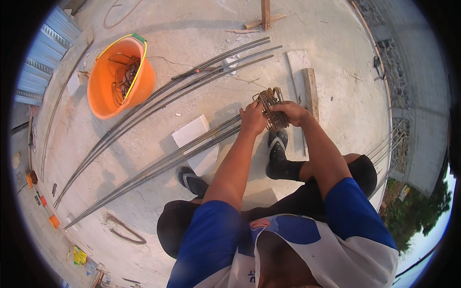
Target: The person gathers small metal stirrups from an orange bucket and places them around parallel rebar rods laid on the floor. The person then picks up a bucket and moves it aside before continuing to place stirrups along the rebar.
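A stack of bent steel stirrups (274, 120), brown with rust, is held up in front of me between both hands. My right hand (291, 113) grips the stack from the right, its thumb laid across the front. From the left, my left hand (253, 118) is closed at the stack's edge, its fingers partly hidden. Several long rebars (192, 146) run from the lower left up to just beside my left hand, resting over white blocks (190, 130). Whether the bar ends pass inside the stirrups is hidden by my hand.
An orange bucket (102, 91) with rusty metal pieces stands at the left. More long rebars (158, 98) lie beyond the blocks. A timber piece (310, 93) lies right of my hands. A wire coil (126, 232) is at the lower left; my sandalled feet flank the near bars.
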Available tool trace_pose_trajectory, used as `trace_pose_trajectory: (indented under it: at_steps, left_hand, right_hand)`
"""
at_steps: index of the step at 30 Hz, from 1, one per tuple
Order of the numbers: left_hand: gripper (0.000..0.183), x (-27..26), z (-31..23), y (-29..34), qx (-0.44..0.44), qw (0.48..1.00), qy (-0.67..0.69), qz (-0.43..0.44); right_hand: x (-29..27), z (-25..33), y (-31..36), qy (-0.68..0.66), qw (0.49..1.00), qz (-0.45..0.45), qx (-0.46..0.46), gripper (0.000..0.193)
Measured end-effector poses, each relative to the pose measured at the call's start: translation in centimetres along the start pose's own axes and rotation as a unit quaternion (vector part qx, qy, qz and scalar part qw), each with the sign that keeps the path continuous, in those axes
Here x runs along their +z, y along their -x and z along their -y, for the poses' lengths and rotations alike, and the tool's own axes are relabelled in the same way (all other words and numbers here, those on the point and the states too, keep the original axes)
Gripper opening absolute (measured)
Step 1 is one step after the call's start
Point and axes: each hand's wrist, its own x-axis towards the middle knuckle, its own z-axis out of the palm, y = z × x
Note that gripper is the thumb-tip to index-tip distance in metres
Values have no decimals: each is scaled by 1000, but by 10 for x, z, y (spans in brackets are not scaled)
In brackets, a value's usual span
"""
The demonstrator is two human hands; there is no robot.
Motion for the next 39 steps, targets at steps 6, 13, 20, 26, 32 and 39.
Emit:
trace_pose_trajectory:
  at_steps: [6, 13, 20, 26, 32, 39]
  left_hand:
    - [43, 0, 25, 6, -9, 998, 48, -50]
    - [42, -5, 21, 3, -22, 993, 108, -52]
    - [38, 1, 35, 5, -41, 989, 112, -93]
    - [37, -39, 54, 13, -93, 968, 149, -180]
    - [30, -233, 157, 40, -186, 976, 113, -18]
    - [21, -311, 291, 209, -404, 832, 242, -294]
  right_hand:
    - [22, -9, -5, -1, 999, -20, -44, 34]
    - [10, -5, -15, 14, 998, -5, -53, 33]
    - [24, -15, -28, -14, 999, 26, 14, 28]
    - [43, -51, -46, -25, 997, 63, 42, 26]
    - [104, -70, -52, -32, 990, 129, 48, 26]
    - [160, -87, -54, -27, 983, 175, 52, 25]
